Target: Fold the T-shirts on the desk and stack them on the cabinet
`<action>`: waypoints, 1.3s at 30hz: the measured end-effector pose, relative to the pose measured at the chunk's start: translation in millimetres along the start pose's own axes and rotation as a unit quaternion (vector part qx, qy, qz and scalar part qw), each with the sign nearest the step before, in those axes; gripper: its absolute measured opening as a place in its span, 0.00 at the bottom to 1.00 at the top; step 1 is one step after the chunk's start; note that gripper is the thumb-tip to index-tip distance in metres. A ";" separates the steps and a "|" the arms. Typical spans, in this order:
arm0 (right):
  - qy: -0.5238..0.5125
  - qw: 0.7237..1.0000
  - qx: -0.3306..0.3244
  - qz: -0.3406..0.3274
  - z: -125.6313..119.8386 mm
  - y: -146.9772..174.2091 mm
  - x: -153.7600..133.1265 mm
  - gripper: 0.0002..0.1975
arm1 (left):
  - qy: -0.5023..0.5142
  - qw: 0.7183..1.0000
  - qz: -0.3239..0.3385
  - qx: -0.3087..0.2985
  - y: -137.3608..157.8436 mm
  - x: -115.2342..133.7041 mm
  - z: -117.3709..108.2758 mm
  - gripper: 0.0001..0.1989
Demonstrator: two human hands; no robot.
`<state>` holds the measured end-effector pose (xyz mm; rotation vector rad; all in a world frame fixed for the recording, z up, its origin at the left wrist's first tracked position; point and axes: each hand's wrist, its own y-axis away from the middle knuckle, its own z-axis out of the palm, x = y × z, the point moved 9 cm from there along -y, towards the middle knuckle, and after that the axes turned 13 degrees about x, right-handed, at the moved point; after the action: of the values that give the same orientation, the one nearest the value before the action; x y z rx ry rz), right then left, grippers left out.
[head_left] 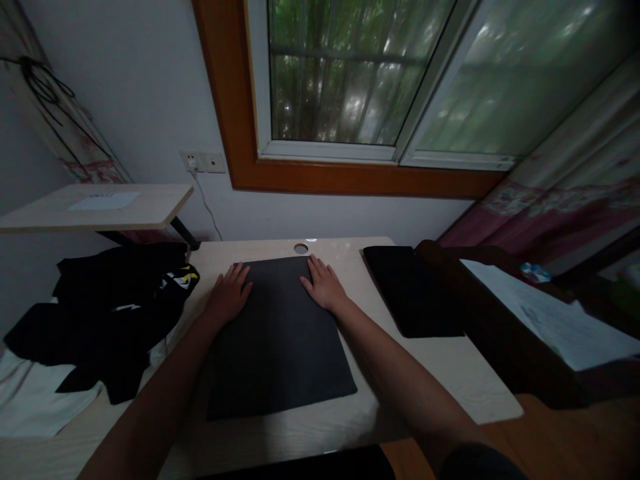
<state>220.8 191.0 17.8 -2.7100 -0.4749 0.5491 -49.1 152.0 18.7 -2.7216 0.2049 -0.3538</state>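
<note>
One dark grey panel [285, 347] lies flat on one desk [465, 373], on the near side of the landmark, its single round hole [301, 249]. Two hands press the panel's far corners: the left hand [229, 293], left of the hole, has fingers nearly together, thumb apart; the right hand [325, 283], just right of it, has fingers slightly spread, and neither hand is clamped. Uneven pressure could skew the panel, and a hard push could slide it over the hole. One black flat item [415, 293] sits right of the hole; one heap of dark cloth [110, 313], pieces uncountable, lies well left.
</note>
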 end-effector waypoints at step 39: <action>-0.017 0.996 0.029 -0.078 -57.6 130.4 -104.4 0.31 | -0.036 0.992 0.115 0.037 132.4 110.8 -57.2 0.27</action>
<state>187.3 20.6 50.6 -2.5841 -0.6627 0.5573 29.0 -10.7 41.6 -2.5964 0.4706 -0.1917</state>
